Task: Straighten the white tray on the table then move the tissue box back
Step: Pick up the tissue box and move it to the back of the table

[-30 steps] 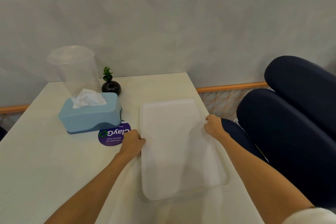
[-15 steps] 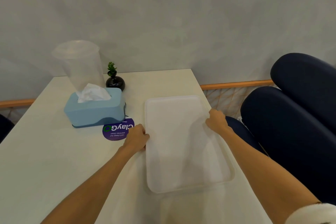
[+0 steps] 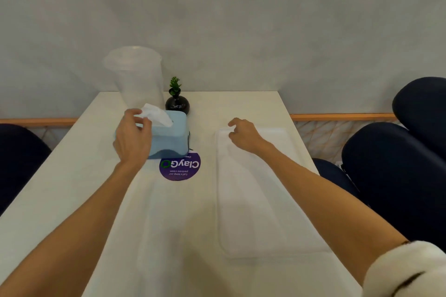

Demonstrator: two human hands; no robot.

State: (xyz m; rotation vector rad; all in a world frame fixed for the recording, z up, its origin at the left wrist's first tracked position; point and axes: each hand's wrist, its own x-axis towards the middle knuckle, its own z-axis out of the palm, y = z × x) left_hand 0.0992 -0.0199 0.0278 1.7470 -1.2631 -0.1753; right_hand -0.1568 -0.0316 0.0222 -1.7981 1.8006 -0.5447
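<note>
White tray [image 3: 255, 200] lying square along the table's [image 3: 72, 188] right side, right hand [image 3: 243, 136] loosely curled over its far left corner, left hand [image 3: 132, 137] spread over the blue tissue box [image 3: 169, 137], box beside a black vase [image 3: 177, 103], on a purple sticker [image 3: 179, 167].

— Any writing I should know about on your feed?

— Just one piece that I can read. A round purple sticker [image 3: 179, 168] lies flat on the white table [image 3: 72, 190], and its far edge is tucked under the near side of the light blue plastic tissue box [image 3: 169, 137]. It faces away from me, so the print is upside down in my view.

— What does it say?

— The large white letters spell "ClayGo", with a green ring for the last letter. Beneath that, in small type, I make out "Let's keep our pantries clean". A further small line sits at the box's edge, too cut off to read.
</note>
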